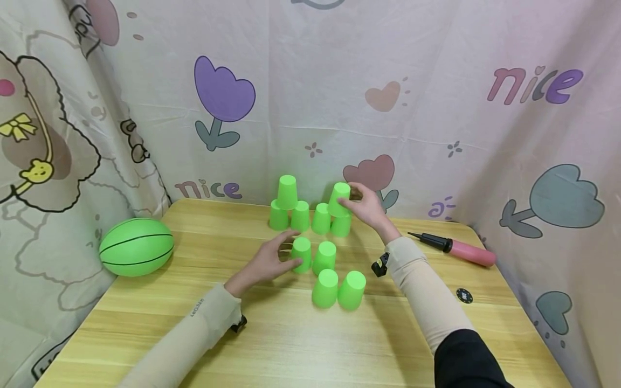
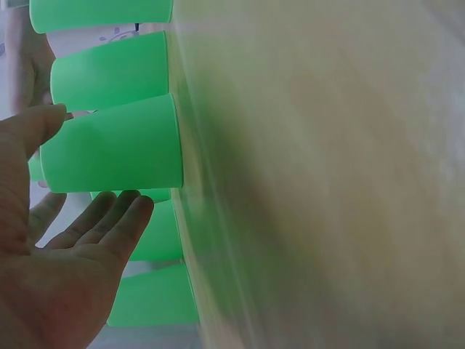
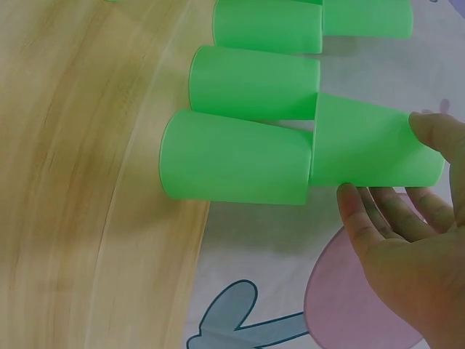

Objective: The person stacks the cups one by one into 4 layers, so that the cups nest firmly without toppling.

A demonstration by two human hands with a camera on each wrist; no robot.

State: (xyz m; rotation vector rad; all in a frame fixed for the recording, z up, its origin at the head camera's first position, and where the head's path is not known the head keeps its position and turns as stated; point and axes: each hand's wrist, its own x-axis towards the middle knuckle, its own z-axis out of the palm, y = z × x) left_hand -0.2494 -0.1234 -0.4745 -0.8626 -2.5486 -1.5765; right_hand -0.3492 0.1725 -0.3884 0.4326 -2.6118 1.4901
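Observation:
Several light-green plastic cups stand upside down on the wooden table. My right hand [image 1: 366, 207] pinches an upper green cup [image 3: 374, 142], thumb on one side and fingers on the other. That cup rests across two lower cups, one being the right lower cup [image 3: 236, 158]. Nearer me, my left hand [image 1: 269, 260] reaches round a front green cup [image 2: 116, 145] standing on the table. Its thumb overlaps the narrow end, while the other fingers lie extended along the opposite side. Beside this one is another cup [image 1: 324, 257].
At the back left, one cup [image 1: 287, 192] tops two others. A pair of cups, including a near one [image 1: 351, 290], stands closest to me. A green ball [image 1: 137, 247] sits at left; a pink-and-black hand pump [image 1: 453, 248] and black disc [image 1: 464, 295] lie at right.

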